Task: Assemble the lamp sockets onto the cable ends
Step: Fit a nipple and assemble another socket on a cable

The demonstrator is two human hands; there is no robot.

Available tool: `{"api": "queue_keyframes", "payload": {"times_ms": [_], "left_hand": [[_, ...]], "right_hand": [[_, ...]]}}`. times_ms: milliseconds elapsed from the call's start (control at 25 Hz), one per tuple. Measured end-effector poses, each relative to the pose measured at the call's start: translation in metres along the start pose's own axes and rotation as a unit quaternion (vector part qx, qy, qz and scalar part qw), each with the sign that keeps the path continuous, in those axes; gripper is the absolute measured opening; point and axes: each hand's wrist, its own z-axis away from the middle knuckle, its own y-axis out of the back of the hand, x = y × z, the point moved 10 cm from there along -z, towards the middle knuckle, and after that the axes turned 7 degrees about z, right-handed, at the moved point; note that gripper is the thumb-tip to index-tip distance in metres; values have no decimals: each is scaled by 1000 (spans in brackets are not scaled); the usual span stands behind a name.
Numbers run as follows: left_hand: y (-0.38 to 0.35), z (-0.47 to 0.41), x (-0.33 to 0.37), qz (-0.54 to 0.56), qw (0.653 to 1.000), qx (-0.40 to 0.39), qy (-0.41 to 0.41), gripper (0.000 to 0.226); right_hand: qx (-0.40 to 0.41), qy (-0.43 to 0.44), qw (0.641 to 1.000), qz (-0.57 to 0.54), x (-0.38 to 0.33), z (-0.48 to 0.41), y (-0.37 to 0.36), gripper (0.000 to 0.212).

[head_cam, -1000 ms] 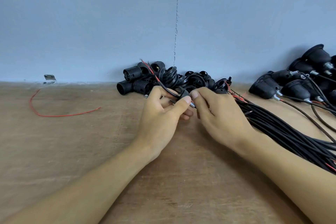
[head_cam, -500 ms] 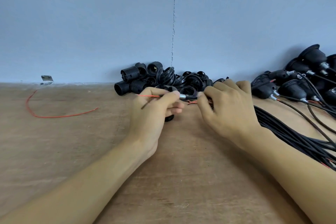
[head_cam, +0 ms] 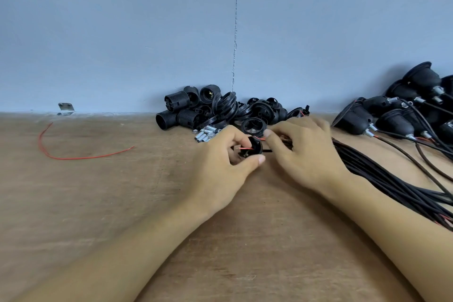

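The left hand (head_cam: 220,162) curls its thumb and fingers round a black socket cap (head_cam: 255,148), with a thin red wire (head_cam: 245,148) poking through it between the fingertips. Just right of them, the right hand (head_cam: 306,154) pinches the cable (head_cam: 267,151) with bent fingers. Loose socket parts (head_cam: 220,110) lie piled beyond both hands.

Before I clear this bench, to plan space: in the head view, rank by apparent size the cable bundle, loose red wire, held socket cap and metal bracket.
1. cable bundle
2. loose red wire, long but thin
3. socket cap and metal bracket look alike; the bracket lies farther off, so I leave them unranked.
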Motion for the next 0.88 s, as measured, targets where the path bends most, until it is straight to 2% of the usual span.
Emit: {"api": "queue_keyframes", "payload": {"times_ms": [80, 200, 280, 400, 560, 760, 880], "left_hand": [[-2, -1, -5, -12, 1000, -21, 13, 26], [-9, -1, -8, -53, 996, -70, 12, 29], [-13, 0, -3, -74, 993, -88, -13, 31], [-11, 0, 2, -84, 993, -79, -33, 31], [-1, -1, 15, -125, 986, -53, -97, 35], [6, -1, 28, -193, 965, -46, -173, 43], [24, -2, 36, -207, 958, 38, -195, 44]], "right_hand": [[-52, 39, 994, -83, -11, 3, -13, 39], [-144, 21, 976, -160, -5, 8, -34, 45], [-164, 14, 970, -178, -5, 9, -38, 50], [-146, 39, 972, -178, -14, 9, -34, 41], [-121, 46, 952, -276, -22, 10, -21, 23], [-136, 45, 957, -254, -25, 10, -23, 8], [-134, 41, 957, -254, -23, 9, -22, 6]]}}
